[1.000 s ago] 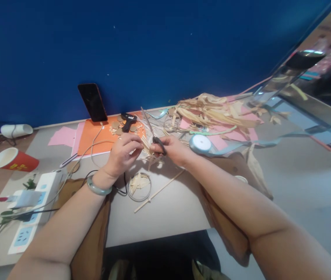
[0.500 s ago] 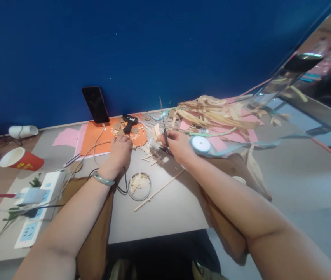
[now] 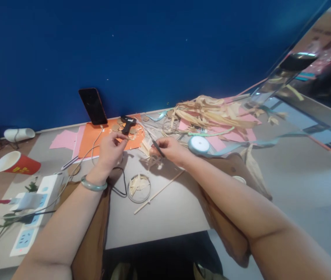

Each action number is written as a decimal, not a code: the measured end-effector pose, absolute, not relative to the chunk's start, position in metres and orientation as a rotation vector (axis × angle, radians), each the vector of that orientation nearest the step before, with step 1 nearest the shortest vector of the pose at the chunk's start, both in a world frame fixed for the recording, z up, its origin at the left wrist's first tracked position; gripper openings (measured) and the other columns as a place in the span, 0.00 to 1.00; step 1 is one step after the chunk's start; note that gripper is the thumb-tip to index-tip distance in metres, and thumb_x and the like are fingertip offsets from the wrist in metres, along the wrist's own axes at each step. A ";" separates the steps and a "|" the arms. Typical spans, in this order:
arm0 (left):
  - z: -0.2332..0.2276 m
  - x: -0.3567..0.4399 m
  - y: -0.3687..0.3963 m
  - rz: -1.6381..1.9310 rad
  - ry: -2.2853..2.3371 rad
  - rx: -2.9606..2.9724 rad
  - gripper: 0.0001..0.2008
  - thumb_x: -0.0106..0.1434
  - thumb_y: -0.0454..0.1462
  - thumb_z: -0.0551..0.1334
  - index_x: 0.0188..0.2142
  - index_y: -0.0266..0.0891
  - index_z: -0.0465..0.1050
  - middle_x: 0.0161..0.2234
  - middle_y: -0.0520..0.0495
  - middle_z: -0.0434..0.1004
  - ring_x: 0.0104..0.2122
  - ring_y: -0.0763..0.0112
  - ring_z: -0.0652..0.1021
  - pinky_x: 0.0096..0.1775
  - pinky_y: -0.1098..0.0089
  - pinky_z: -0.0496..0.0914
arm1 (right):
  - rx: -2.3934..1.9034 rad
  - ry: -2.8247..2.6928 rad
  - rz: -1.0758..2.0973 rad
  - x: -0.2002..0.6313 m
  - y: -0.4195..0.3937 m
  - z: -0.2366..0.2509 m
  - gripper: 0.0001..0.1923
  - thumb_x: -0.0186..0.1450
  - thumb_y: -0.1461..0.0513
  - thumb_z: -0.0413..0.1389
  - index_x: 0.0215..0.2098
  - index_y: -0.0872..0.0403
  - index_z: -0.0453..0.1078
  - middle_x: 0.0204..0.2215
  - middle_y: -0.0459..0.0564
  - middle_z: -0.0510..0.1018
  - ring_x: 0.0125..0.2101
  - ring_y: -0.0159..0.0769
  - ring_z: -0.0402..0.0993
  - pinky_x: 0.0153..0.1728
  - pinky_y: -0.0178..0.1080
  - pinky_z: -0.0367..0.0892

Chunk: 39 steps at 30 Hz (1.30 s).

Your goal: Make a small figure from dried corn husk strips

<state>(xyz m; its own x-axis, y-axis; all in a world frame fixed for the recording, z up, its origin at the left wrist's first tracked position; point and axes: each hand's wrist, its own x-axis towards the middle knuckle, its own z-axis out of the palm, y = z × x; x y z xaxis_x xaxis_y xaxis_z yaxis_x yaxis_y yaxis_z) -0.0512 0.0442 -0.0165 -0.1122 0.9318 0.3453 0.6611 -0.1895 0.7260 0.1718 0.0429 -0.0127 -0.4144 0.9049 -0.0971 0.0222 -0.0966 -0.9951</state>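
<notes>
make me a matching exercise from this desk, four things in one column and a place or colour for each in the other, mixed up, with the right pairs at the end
1 scissors
2 phone
3 glue gun
4 ribbon spool

A lying on the orange sheet
B pale blue with a white centre
C held in the right hand
D propped up in front of the blue wall

Right pairs: 1-C, 2-D, 3-A, 4-B
</notes>
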 end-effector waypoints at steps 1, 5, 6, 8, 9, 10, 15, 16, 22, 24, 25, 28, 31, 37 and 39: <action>-0.016 -0.051 0.044 1.248 1.730 1.790 0.05 0.53 0.36 0.62 0.29 0.37 0.74 0.23 0.52 0.71 0.20 0.75 0.67 0.26 0.72 0.62 | -1.028 -1.535 1.655 0.173 0.042 -0.012 0.14 0.44 0.57 0.65 0.17 0.57 0.67 0.16 0.41 0.69 0.19 0.25 0.61 0.24 0.32 0.57; -0.015 -0.050 0.042 1.398 1.626 1.743 0.04 0.52 0.36 0.63 0.28 0.37 0.74 0.20 0.55 0.65 0.20 0.78 0.65 0.25 0.74 0.60 | -1.067 -1.874 1.787 0.177 0.042 -0.009 0.13 0.47 0.56 0.65 0.21 0.58 0.73 0.18 0.44 0.72 0.20 0.26 0.63 0.23 0.32 0.56; -0.015 -0.049 0.040 1.399 1.615 1.741 0.04 0.53 0.36 0.63 0.29 0.37 0.74 0.18 0.56 0.63 0.19 0.78 0.64 0.24 0.74 0.60 | -1.107 -1.902 1.753 0.177 0.042 -0.009 0.13 0.47 0.56 0.65 0.21 0.58 0.73 0.17 0.43 0.72 0.19 0.26 0.62 0.22 0.32 0.54; -0.014 -0.046 0.036 1.395 1.594 1.773 0.04 0.55 0.36 0.62 0.31 0.38 0.73 0.17 0.57 0.62 0.18 0.78 0.64 0.24 0.75 0.60 | -1.176 -1.802 1.645 0.175 0.042 -0.010 0.14 0.48 0.55 0.65 0.21 0.58 0.73 0.15 0.42 0.69 0.18 0.25 0.60 0.22 0.32 0.53; -0.014 -0.044 0.034 1.403 1.577 1.824 0.04 0.56 0.36 0.61 0.32 0.38 0.73 0.18 0.56 0.65 0.19 0.78 0.66 0.25 0.75 0.61 | -1.188 -1.699 1.596 0.174 0.042 -0.010 0.14 0.49 0.54 0.64 0.22 0.58 0.73 0.14 0.41 0.68 0.18 0.25 0.59 0.22 0.33 0.53; -0.014 -0.042 0.031 1.414 1.554 1.899 0.05 0.58 0.36 0.60 0.34 0.38 0.72 0.21 0.55 0.69 0.21 0.77 0.69 0.26 0.75 0.63 | -1.181 -1.592 1.567 0.173 0.042 -0.011 0.14 0.50 0.54 0.64 0.22 0.59 0.74 0.13 0.41 0.67 0.18 0.25 0.59 0.23 0.33 0.53; -0.021 -0.033 0.019 1.396 1.415 2.448 0.06 0.62 0.35 0.58 0.38 0.40 0.71 0.29 0.50 0.77 0.26 0.75 0.75 0.31 0.75 0.65 | -1.032 -1.346 1.673 0.167 0.039 -0.010 0.17 0.54 0.52 0.61 0.28 0.60 0.76 0.18 0.46 0.73 0.20 0.26 0.63 0.23 0.33 0.55; -0.023 -0.032 0.018 1.393 1.402 2.541 0.06 0.62 0.35 0.58 0.38 0.40 0.72 0.29 0.50 0.77 0.26 0.75 0.75 0.32 0.75 0.65 | -1.008 -1.332 1.713 0.166 0.037 -0.010 0.17 0.54 0.52 0.61 0.28 0.59 0.75 0.20 0.47 0.75 0.20 0.26 0.63 0.23 0.33 0.55; -0.029 -0.027 0.012 1.365 1.344 2.715 0.04 0.62 0.35 0.59 0.34 0.41 0.73 0.28 0.47 0.78 0.27 0.72 0.76 0.32 0.72 0.66 | -0.940 -1.353 1.770 0.161 0.030 -0.005 0.16 0.47 0.54 0.66 0.20 0.59 0.70 0.14 0.41 0.66 0.19 0.24 0.59 0.23 0.33 0.53; -0.029 -0.025 0.011 1.360 1.335 2.610 0.04 0.61 0.35 0.59 0.35 0.41 0.73 0.30 0.47 0.78 0.28 0.72 0.77 0.33 0.72 0.67 | -0.944 -1.342 1.729 0.161 0.030 -0.004 0.17 0.44 0.55 0.68 0.18 0.58 0.68 0.15 0.39 0.65 0.19 0.23 0.57 0.23 0.32 0.53; -0.029 -0.023 0.011 1.386 1.344 2.497 0.04 0.61 0.36 0.59 0.36 0.41 0.72 0.31 0.47 0.78 0.30 0.72 0.77 0.34 0.71 0.68 | -0.958 -1.339 1.695 0.161 0.030 -0.004 0.18 0.43 0.55 0.68 0.18 0.58 0.66 0.15 0.39 0.65 0.19 0.23 0.57 0.23 0.32 0.53; -0.026 -0.018 0.015 1.450 1.335 1.932 0.08 0.61 0.39 0.60 0.39 0.40 0.69 0.35 0.46 0.78 0.30 0.72 0.78 0.34 0.71 0.69 | -1.010 -1.364 1.582 0.162 0.033 -0.005 0.19 0.43 0.54 0.68 0.19 0.57 0.66 0.17 0.40 0.66 0.21 0.24 0.58 0.25 0.33 0.55; -0.021 -0.015 0.023 1.224 1.159 1.397 0.13 0.60 0.46 0.60 0.37 0.38 0.68 0.30 0.47 0.77 0.25 0.73 0.77 0.26 0.74 0.66 | -1.031 -1.438 1.519 0.163 0.035 -0.007 0.18 0.44 0.55 0.67 0.19 0.57 0.65 0.17 0.40 0.65 0.21 0.25 0.58 0.25 0.33 0.55; -0.014 -0.017 0.027 1.029 1.004 1.120 0.14 0.46 0.40 0.71 0.27 0.35 0.71 0.22 0.51 0.74 0.22 0.78 0.73 0.28 0.75 0.65 | -1.010 -1.557 1.493 0.162 0.034 -0.008 0.18 0.47 0.55 0.65 0.18 0.57 0.63 0.17 0.40 0.63 0.20 0.24 0.57 0.23 0.32 0.53; -0.013 -0.017 0.026 1.027 1.008 1.125 0.13 0.47 0.39 0.71 0.25 0.35 0.70 0.21 0.51 0.75 0.22 0.78 0.72 0.28 0.75 0.65 | -1.026 -1.537 1.474 0.162 0.034 -0.008 0.19 0.46 0.54 0.66 0.19 0.57 0.63 0.17 0.40 0.64 0.20 0.24 0.57 0.23 0.32 0.53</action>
